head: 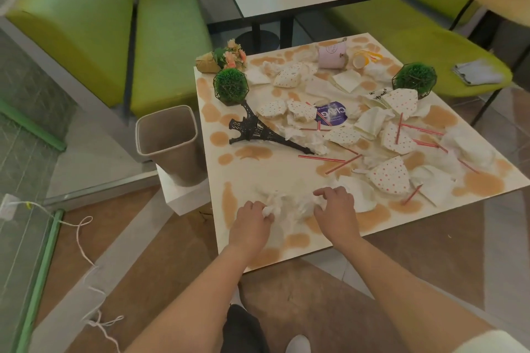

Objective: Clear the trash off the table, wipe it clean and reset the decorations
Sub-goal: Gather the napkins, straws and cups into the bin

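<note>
— Both hands busy?
— Yes: my left hand (253,219) pinches a crumpled napkin (268,210), my right hand (334,205) grips another wad (308,203), both at the near edge of the stained surface (275,169)
— And the bin (167,139)?
— Standing just left of it, beside the toppled tower (258,130)

the bin (169,143) stands left of the table (258,172). on the table, the toy tower (258,130) lies near its left side, crumpled napkins (372,120) and straws (341,163) to its right.
</note>
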{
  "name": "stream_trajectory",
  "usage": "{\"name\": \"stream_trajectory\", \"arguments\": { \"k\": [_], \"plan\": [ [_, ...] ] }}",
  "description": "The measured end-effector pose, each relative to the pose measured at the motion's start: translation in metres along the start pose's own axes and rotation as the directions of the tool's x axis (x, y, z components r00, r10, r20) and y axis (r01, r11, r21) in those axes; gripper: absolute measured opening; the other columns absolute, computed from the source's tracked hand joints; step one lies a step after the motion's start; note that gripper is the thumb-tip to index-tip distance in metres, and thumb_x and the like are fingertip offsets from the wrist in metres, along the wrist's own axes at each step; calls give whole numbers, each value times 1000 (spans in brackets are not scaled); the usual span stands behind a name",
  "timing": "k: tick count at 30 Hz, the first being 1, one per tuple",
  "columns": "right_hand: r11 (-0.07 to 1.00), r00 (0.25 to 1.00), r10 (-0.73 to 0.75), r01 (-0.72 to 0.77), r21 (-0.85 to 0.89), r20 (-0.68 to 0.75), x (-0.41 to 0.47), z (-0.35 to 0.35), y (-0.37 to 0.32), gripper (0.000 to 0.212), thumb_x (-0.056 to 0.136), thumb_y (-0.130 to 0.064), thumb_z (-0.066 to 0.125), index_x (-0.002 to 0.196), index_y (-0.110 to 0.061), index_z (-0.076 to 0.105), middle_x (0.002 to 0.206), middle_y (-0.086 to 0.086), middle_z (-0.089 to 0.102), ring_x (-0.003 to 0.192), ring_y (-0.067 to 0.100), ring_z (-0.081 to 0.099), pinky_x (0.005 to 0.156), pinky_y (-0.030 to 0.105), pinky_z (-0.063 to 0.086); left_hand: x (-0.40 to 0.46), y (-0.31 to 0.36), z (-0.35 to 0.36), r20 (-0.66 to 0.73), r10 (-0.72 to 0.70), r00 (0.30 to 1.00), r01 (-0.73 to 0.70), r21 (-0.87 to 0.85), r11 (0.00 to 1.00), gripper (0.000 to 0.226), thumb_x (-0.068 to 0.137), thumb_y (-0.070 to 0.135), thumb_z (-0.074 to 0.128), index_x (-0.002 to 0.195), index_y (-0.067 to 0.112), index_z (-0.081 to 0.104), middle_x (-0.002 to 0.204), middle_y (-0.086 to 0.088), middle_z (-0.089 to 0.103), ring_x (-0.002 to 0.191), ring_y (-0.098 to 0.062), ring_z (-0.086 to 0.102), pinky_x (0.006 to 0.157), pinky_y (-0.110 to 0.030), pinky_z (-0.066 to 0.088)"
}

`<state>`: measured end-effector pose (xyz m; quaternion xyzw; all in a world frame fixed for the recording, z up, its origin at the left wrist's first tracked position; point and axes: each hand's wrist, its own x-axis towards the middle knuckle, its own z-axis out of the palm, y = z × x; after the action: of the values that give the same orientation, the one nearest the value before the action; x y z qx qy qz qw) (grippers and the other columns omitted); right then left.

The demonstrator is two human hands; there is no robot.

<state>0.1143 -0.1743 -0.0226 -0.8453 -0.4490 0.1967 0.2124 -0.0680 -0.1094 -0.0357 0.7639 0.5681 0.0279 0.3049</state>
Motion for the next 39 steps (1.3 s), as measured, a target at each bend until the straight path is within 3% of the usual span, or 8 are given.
{"name": "stream_trajectory", "arguments": {
  "k": [5, 9, 13, 20, 25, 31, 35, 39],
  "plan": [
    [973, 994, -8, 34, -228, 111, 14, 2, 1, 45, 93, -37, 57, 137, -31, 50, 131, 2, 45, 120, 24, 37, 98, 34, 37, 10, 10, -8, -47, 0, 999, -7, -141, 990, 39, 102, 42, 40, 123, 11, 51, 126, -1, 44, 114, -21, 47, 91, -28, 38],
    [958, 989, 12, 31, -285, 148, 19, 10, 3, 40, 93, -38, 56, 132, -29, 53, 130, 0, 49, 119, 24, 39, 97, 34, 36, 17, 15, -16, -85, -66, 994, 32, -350, 936, 29, 96, 45, 52, 100, 17, 50, 94, 1, 55, 84, -20, 57, 72, -37, 46],
    [955, 996, 7, 20, -297, 89, 23, 19, 2, 26, 95, -32, 50, 118, -25, 60, 119, -2, 57, 110, 23, 45, 90, 33, 38, 23, 16, -28, -93, -169, 981, 104, -479, 872, 21, 97, 36, 55, 103, 23, 39, 84, 2, 52, 81, -26, 64, 72, -44, 52],
    [1000, 1000, -14, 14, 23, -26, 38, 20, -44, 7, 91, -24, 55, 95, -23, 61, 92, -9, 62, 93, 19, 44, 79, 35, 37, 45, 2, -52, -80, -255, 964, 106, -762, 639, 27, 101, 6, 42, 121, 25, 38, 124, -6, 49, 107, -25, 57, 83, -46, 56],
    [863, 998, 1, -34, 504, 64, 58, 34, -103, 6, 94, -19, 57, 91, -24, 57, 94, -5, 60, 78, 15, 56, 65, 31, 47, 70, -19, -81, -153, -264, 952, 80, -709, 700, 49, 95, -4, 30, 101, 35, 59, 113, -1, 39, 92, -18, 51, 70, -40, 58],
    [787, 992, -2, -76, 613, 126, 88, 62, -171, 3, 96, -22, 59, 98, -20, 61, 97, 0, 59, 75, 16, 60, 66, 43, 60, 115, -61, -133, -239, -311, 920, 110, -603, 790, 11, 99, 16, 47, 110, 20, 48, 117, -3, 31, 90, -20, 48, 83, -34, 43],
    [800, 984, -30, -83, 594, 177, 112, 79, -216, 10, 94, -12, 61, 92, -22, 62, 96, 0, 61, 83, 18, 61, 74, 40, 58, 145, -98, -171, -258, -285, 923, 109, -536, 837, 30, 102, 15, 40, 127, 3, 53, 112, -4, 44, 123, -35, 42, 106, -45, 36],
    [831, 981, -58, -57, 553, 188, 141, 102, -263, 12, 93, -13, 61, 99, -23, 59, 94, -6, 61, 85, 15, 60, 69, 27, 51, 181, -135, -213, -253, -404, 879, 161, -641, 751, 37, 96, 5, 37, 125, 22, 53, 126, -4, 39, 102, -22, 49, 86, -31, 39]
  ]
}}
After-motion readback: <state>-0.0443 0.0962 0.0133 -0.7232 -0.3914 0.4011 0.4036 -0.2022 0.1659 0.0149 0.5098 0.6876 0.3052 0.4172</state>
